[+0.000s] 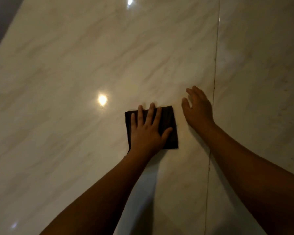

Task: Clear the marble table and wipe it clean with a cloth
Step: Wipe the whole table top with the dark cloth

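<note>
Your left hand [146, 133] lies flat on the dark folded cloth [168, 126], fingers [151, 112] straight and spread, pressing rather than gripping. The cloth sits on the marble bench [75, 65], just below mid-view. It looks soft, light and limp, and should slide easily on the glossy stone, so press over its centre. Its slightly longer side runs about 12 to 6 o'clock, leaning toward 11. Your right hand [198, 112], at its 2 o'clock, is relaxed and holds nothing.
</note>
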